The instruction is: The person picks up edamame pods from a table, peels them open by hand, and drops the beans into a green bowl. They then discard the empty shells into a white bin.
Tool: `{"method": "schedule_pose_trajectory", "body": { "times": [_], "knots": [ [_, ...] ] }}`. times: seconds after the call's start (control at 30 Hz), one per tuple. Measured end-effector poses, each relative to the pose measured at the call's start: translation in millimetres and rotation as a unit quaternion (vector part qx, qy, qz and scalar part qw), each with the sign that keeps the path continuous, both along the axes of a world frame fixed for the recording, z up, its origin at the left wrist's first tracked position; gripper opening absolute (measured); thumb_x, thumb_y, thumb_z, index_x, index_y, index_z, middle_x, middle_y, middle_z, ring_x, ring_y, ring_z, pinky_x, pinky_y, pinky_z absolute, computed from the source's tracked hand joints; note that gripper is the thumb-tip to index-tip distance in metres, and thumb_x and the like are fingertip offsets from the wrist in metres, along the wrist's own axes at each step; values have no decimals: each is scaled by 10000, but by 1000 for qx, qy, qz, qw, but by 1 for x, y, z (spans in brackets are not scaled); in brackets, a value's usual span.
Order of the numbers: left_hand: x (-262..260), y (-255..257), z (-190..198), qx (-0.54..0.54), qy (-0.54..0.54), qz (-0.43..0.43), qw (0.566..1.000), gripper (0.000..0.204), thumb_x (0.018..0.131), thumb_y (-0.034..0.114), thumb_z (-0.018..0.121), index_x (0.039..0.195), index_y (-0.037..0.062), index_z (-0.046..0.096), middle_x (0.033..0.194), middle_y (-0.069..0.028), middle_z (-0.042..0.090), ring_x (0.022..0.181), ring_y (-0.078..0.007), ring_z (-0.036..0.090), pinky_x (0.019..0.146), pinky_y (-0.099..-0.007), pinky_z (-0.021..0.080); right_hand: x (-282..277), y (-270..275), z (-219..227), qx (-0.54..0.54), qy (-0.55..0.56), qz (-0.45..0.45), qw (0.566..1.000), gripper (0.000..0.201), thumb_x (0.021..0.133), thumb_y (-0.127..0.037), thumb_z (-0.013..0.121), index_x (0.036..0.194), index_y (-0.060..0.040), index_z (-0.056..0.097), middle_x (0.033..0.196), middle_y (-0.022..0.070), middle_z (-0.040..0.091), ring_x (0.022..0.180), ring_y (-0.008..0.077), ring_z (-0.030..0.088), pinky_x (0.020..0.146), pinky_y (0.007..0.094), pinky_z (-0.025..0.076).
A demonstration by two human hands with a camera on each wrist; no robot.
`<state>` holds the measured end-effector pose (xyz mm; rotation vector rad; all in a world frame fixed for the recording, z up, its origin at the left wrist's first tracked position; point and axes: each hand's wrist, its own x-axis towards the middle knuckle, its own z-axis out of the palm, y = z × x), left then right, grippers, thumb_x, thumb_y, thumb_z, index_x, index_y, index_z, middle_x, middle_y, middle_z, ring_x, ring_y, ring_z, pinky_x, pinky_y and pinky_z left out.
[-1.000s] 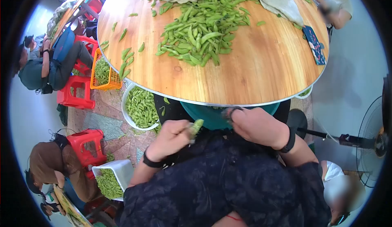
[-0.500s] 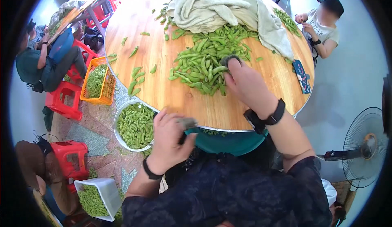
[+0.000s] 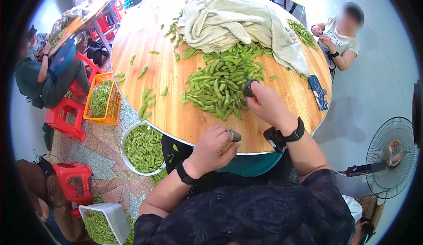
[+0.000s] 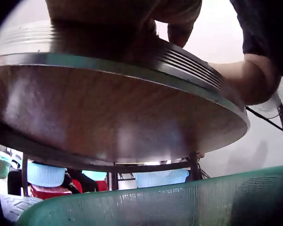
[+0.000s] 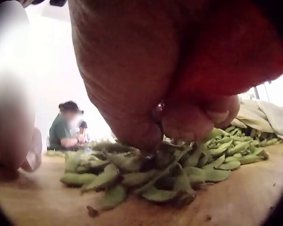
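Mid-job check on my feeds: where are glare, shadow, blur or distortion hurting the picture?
Head: fisheye bending with black corners, glare washing out the far left of the round wooden table. Left wrist: the table's underside is shaded, the background blown out. Right wrist: the right hand looms dark and reddish; edamame pods beneath look soft and murky.

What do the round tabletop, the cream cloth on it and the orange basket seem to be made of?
Round light-brown tabletop: wood or wood-look laminate, glossy; visible grain, bright glare.
Bunched cream cloth: probably cotton towelling, matte; thick, soft folds.
Rectangular orange basket: likely moulded plastic; uniform colour, lattice walls.
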<state>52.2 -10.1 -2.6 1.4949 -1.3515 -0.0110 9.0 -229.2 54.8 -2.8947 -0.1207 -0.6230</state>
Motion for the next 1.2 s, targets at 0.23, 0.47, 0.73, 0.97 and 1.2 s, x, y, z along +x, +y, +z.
{"method": "schedule_pose_trajectory", "body": {
  "times": [0.23, 0.47, 0.73, 0.97, 1.2],
  "knots": [
    [-31, -17, 4, -48, 419, -39, 906, 319, 951, 130, 511, 1225, -29, 473, 1019, -81, 597, 874, -176, 586, 821, -285, 459, -60, 44, 18, 566, 152, 33, 809, 169, 874, -85, 597, 1010, -45, 505, 765, 50, 526, 564, 130, 486, 514, 267, 401],
    [-70, -17, 12, -21, 596, -179, 782, 328, 1010, 180, 406, 1261, -21, 469, 1157, -90, 578, 1037, -181, 581, 918, -339, 468, -104, 42, -4, 413, 53, 80, 906, 167, 843, -73, 613, 975, -30, 520, 814, 142, 578, 715, 302, 592, 636, 340, 468],
    [-76, -11, 4, 28, 562, -128, 816, 272, 995, 180, 455, 1129, -5, 602, 1019, -28, 622, 842, -98, 560, 761, -242, 443, -112, 37, -7, 320, -56, 141, 935, 130, 847, -66, 605, 919, -23, 505, 780, 122, 545, 657, 275, 553, 609, 333, 446],
    [-86, -10, 12, 79, 343, -12, 936, 258, 982, 204, 483, 1132, 21, 585, 758, 38, 469, 712, -70, 423, 646, -208, 347, -120, 28, -13, 512, 116, 96, 846, 120, 878, -71, 564, 932, -23, 468, 714, 72, 496, 621, 158, 489, 557, 318, 422],
    [-89, 0, 14, 93, 577, -145, 798, 124, 970, 156, 500, 1010, 59, 567, 760, 53, 452, 655, -58, 380, 587, -204, 307, -124, 42, 0, 592, 152, 35, 791, 86, 883, -91, 531, 926, -40, 476, 680, 21, 507, 511, 103, 475, 466, 249, 384]
  ]
}}
